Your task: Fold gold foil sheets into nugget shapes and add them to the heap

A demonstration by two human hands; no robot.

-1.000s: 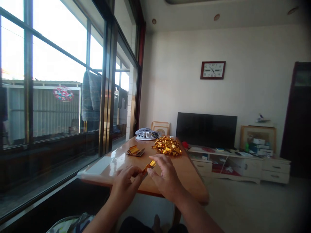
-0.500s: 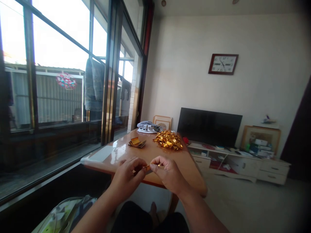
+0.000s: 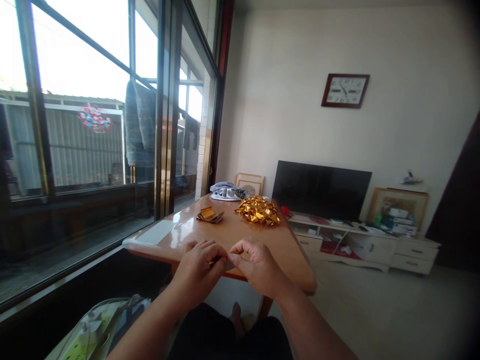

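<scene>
Over the near edge of the table, my left hand and my right hand meet at the fingertips. Both are closed in a pinch on a small piece of gold foil paper, which the fingers now almost wholly hide. Beyond them on the tabletop lies a small stack of gold foil paper sheets, the top one curling up. To its right rises a heap of folded gold foil pieces, shiny and loosely piled.
Folded clothes lie at the table's far end. A low cabinet with a television stands along the wall. Large windows run along the left. A bag with green and clear parts sits at lower left.
My fingertips have come together, and the gold strip seen between them before is now hidden. The view has tilted down slightly. The stack and the heap stay where they were.
</scene>
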